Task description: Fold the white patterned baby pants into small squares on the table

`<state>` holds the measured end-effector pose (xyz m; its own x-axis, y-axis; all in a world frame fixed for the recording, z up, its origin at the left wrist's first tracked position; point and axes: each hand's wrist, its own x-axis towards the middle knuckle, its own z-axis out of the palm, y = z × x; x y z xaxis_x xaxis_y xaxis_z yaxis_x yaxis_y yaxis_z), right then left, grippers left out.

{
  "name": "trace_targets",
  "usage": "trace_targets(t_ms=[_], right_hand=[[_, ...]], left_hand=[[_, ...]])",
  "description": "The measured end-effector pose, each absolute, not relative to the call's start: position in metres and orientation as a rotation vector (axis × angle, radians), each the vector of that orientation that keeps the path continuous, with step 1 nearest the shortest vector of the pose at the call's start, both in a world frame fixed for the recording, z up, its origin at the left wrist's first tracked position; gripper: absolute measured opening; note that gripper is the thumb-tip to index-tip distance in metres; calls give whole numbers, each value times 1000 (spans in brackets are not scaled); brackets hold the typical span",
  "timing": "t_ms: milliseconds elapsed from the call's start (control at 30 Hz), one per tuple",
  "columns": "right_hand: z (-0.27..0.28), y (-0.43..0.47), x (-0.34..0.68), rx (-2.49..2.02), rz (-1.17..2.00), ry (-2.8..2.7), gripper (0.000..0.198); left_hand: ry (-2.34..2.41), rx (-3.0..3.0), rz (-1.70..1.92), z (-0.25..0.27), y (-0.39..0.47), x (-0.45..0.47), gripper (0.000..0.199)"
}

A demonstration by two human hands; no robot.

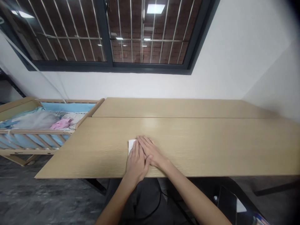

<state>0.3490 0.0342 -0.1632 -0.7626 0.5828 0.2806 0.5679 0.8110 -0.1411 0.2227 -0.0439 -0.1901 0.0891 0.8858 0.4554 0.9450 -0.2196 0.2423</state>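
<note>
A small white sheet of paper or tissue (pixel 131 145) lies on the wooden table (pixel 201 143), near its front edge. Flat on it rests my left hand (pixel 136 162), fingers stretched forward, covering most of the sheet. My right hand (pixel 150 152) lies beside it, also flat, its fingertips angled to the left and touching the left hand's fingers. The left thumb meets the right hand. Only the sheet's upper left part shows, with faint marks on it; whatever is under the palms is hidden.
A wooden cot (pixel 50 140) with blue lining and a pink cloth (pixel 61 123) stands left of the table. Behind runs a white wall with a dark-framed barred window (pixel 110 64). A seam crosses the tabletop. Dark items lie on a black surface (pixel 227 200) below, at right.
</note>
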Motion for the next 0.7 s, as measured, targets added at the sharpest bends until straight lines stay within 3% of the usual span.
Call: trace_targets(t_ms=[233, 367, 500, 700], right_hand=[[-165, 42, 365, -1023, 215, -2719, 65], [-163, 41, 376, -1105, 179, -2657, 64], [-158, 37, 381, -899, 172, -2683, 63], [-153, 37, 385, -820, 307, -2691, 85]], left_hand=[[-1834, -2168, -710, -199, -54, 203, 76], [-1764, -2242, -688, -202, -52, 183, 66], [-1759, -2335, -738, -200, -40, 161, 49], [-1806, -2460, -770, -185, -33, 147, 50]])
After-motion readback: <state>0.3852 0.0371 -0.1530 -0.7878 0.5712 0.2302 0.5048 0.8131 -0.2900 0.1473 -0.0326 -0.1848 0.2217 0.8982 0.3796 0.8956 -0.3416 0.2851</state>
